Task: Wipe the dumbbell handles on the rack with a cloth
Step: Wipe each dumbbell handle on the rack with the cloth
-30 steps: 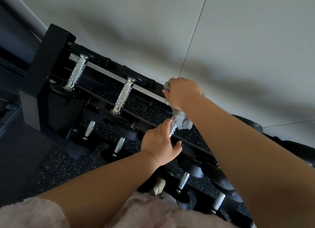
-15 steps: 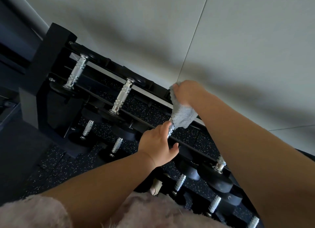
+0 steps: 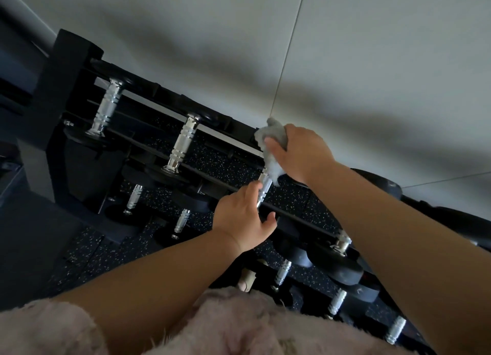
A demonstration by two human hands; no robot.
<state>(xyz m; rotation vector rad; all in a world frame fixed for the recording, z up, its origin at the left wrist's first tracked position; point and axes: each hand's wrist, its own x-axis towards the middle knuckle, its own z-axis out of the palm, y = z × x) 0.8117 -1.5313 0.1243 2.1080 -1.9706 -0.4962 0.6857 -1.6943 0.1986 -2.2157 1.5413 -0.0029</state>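
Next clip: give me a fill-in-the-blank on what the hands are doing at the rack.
The right hand grips a grey ____ against the handle. Its lower end is held by the ____. Left of it, atop the rack, ____ bare handles rest.
Missing: cloth; left hand; two.

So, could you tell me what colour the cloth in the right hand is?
Light grey; the cloth shows best in the head view, held by the right hand.
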